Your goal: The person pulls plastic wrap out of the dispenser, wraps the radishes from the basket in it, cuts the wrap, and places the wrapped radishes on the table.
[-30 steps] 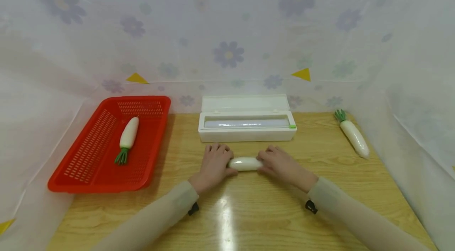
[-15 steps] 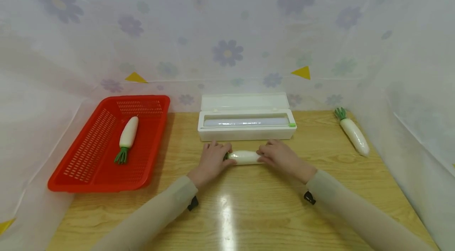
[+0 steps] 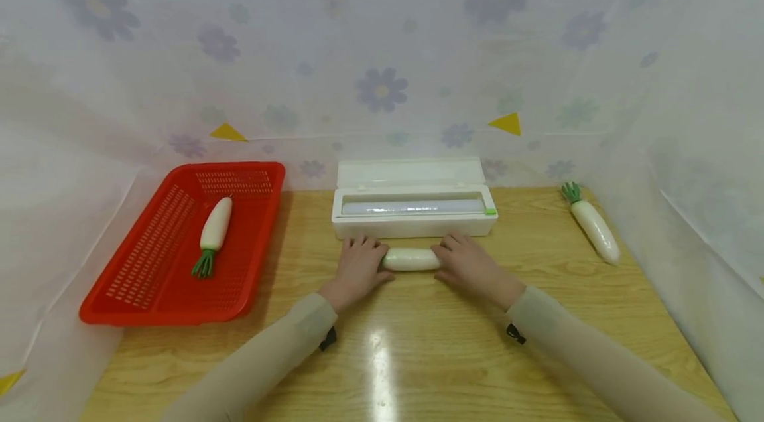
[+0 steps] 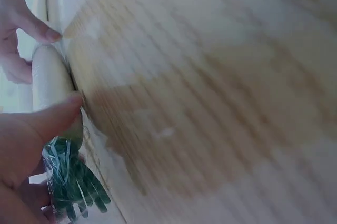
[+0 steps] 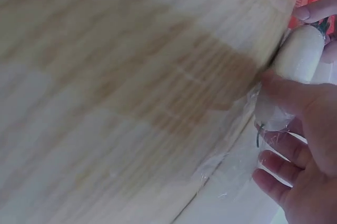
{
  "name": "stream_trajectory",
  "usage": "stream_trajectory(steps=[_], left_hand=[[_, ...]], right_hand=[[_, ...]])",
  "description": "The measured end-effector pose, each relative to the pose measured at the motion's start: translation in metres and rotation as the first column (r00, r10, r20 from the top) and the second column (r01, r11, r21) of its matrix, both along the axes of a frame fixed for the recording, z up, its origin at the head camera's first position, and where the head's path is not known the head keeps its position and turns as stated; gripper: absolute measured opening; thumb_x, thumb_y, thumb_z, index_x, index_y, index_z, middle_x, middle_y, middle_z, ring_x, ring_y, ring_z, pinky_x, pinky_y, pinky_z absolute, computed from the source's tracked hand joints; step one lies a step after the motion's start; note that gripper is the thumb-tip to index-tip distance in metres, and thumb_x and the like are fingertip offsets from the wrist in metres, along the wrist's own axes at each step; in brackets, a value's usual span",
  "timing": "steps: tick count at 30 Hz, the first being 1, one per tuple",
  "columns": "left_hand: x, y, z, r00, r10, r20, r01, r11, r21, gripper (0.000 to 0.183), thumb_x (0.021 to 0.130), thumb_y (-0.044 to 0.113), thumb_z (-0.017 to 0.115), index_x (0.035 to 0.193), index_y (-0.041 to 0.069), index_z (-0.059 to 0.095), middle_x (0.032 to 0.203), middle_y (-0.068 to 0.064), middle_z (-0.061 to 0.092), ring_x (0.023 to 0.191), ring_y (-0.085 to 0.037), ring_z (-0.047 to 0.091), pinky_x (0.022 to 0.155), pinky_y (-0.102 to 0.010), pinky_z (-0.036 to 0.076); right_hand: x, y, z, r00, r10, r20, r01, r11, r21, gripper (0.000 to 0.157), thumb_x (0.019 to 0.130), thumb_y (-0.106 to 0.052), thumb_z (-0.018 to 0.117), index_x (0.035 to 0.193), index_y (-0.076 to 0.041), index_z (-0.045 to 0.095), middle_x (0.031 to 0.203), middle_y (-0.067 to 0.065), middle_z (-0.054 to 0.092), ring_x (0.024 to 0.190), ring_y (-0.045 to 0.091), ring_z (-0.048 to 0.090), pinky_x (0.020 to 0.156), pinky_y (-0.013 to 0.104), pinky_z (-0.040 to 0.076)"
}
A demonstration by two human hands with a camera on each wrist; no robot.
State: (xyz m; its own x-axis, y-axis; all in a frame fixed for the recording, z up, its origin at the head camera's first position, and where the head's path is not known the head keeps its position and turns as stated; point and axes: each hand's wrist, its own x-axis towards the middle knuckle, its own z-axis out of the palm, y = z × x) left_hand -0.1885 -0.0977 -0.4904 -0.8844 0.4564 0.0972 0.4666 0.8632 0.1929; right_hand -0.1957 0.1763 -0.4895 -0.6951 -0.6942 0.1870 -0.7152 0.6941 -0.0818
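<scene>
A white radish [image 3: 412, 259] lies crosswise on the table just before the cling film box [image 3: 412, 228]. Clear film [image 4: 66, 155] covers its green leaves in the left wrist view. My left hand [image 3: 358, 271] holds the leafy end, thumb on the near side and fingers beyond. My right hand [image 3: 471, 269] grips the root end between thumb and forefinger, the other fingers spread, as the right wrist view shows. Loose film [image 5: 226, 166] trails by the thin root tip. In the head view the hands hide both ends of the radish.
At left stands a red basket [image 3: 253, 276] with one radish [image 3: 216, 226] inside. Another radish [image 3: 595, 229], shiny as if wrapped, lies at the table's right edge. The box's lid [image 3: 412, 173] is raised, showing the film roll [image 3: 412, 207]. Flowered sheeting [image 3: 382, 137] encloses the back and sides.
Both hands have moved the radish away from me, closer to the box. It has turned on the way: green showed beside my left hand half a second ago.
</scene>
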Motion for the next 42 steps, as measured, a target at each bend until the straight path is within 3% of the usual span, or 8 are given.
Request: stream_trajectory(steps=[4, 10, 16, 19, 26, 33, 37, 42], left_hand=[[0.000, 0.001, 0.000, 1.000, 0.004, 0.005, -0.004, 1.000, 0.011, 0.045, 0.090, 0.040, 0.081, 0.124, 0.012, 0.073, 0.110, -0.005, 0.070, 0.103, -0.025, 0.052, 0.092, -0.045, 0.034], [0.003, -0.003, 0.002, 0.996, -0.035, 0.078, 0.029, 0.997, 0.077, 0.053, 0.086, 0.039, 0.084, 0.130, 0.012, 0.070, 0.114, -0.005, 0.074, 0.100, -0.024, 0.053, 0.089, -0.046, 0.034], [0.009, -0.012, 0.007, 0.972, -0.116, 0.203, 0.080, 0.981, 0.178, 0.044, 0.085, 0.039, 0.084, 0.119, 0.021, 0.063, 0.087, 0.005, 0.070, 0.087, -0.019, 0.047, 0.091, -0.047, 0.030], [0.011, -0.016, 0.009, 0.962, -0.149, 0.230, 0.109, 0.978, 0.181, 0.039, 0.087, 0.043, 0.083, 0.115, 0.022, 0.066, 0.088, 0.005, 0.068, 0.089, -0.019, 0.048, 0.091, -0.049, 0.031], [0.007, -0.018, 0.011, 0.981, -0.146, 0.130, 0.130, 0.984, 0.124, 0.046, 0.090, 0.048, 0.078, 0.126, 0.018, 0.075, 0.117, -0.001, 0.069, 0.107, -0.021, 0.051, 0.095, -0.050, 0.036], [0.004, -0.017, 0.015, 0.985, -0.146, 0.096, 0.131, 0.981, 0.147, 0.038, 0.093, 0.041, 0.077, 0.125, 0.020, 0.071, 0.119, -0.003, 0.075, 0.104, -0.024, 0.055, 0.094, -0.053, 0.037], [0.003, -0.015, 0.013, 0.993, -0.113, 0.027, 0.112, 0.993, 0.027, 0.040, 0.095, 0.043, 0.076, 0.127, 0.019, 0.074, 0.124, -0.003, 0.072, 0.114, -0.027, 0.056, 0.098, -0.055, 0.038], [0.002, -0.005, 0.005, 0.997, -0.066, -0.028, 0.062, 0.990, -0.124, 0.055, 0.090, 0.055, 0.076, 0.127, 0.015, 0.072, 0.121, -0.004, 0.067, 0.114, -0.026, 0.053, 0.096, -0.050, 0.039]], right_hand=[[-0.004, 0.000, 0.001, 0.999, 0.006, -0.035, -0.005, 1.000, 0.010, 0.039, 0.088, -0.019, 0.084, 0.120, -0.001, 0.071, 0.105, 0.010, 0.067, 0.103, 0.030, 0.059, 0.095, 0.048, 0.049], [-0.006, 0.007, 0.004, 0.999, 0.031, -0.023, -0.031, 0.999, 0.011, 0.050, 0.088, -0.024, 0.084, 0.130, -0.003, 0.067, 0.111, 0.008, 0.072, 0.104, 0.029, 0.060, 0.096, 0.047, 0.050], [-0.001, 0.016, 0.006, 0.989, 0.052, 0.140, -0.040, 0.996, -0.085, 0.035, 0.092, -0.027, 0.081, 0.120, -0.012, 0.069, 0.106, 0.000, 0.069, 0.097, 0.020, 0.058, 0.086, 0.041, 0.050], [0.001, 0.021, 0.006, 0.971, 0.064, 0.230, -0.034, 0.991, -0.131, 0.031, 0.093, -0.030, 0.080, 0.117, -0.013, 0.073, 0.106, -0.002, 0.068, 0.096, 0.016, 0.057, 0.083, 0.038, 0.051], [-0.002, 0.023, 0.007, 0.968, 0.140, 0.208, -0.106, 0.980, -0.166, 0.028, 0.096, -0.028, 0.077, 0.117, -0.009, 0.076, 0.111, 0.001, 0.070, 0.102, 0.019, 0.059, 0.088, 0.041, 0.051], [-0.003, 0.022, 0.006, 0.978, 0.124, 0.170, -0.092, 0.978, -0.187, 0.021, 0.099, -0.019, 0.073, 0.117, -0.009, 0.075, 0.108, 0.000, 0.073, 0.098, 0.018, 0.061, 0.085, 0.040, 0.053], [-0.006, 0.020, 0.003, 0.990, 0.122, 0.075, -0.111, 0.984, -0.143, 0.027, 0.097, -0.020, 0.075, 0.120, -0.004, 0.076, 0.110, 0.005, 0.074, 0.102, 0.025, 0.063, 0.090, 0.044, 0.053], [-0.007, 0.013, 0.002, 0.993, 0.052, 0.105, -0.049, 0.998, -0.037, 0.043, 0.094, -0.029, 0.079, 0.126, -0.002, 0.071, 0.117, 0.011, 0.070, 0.111, 0.032, 0.061, 0.099, 0.051, 0.048]])
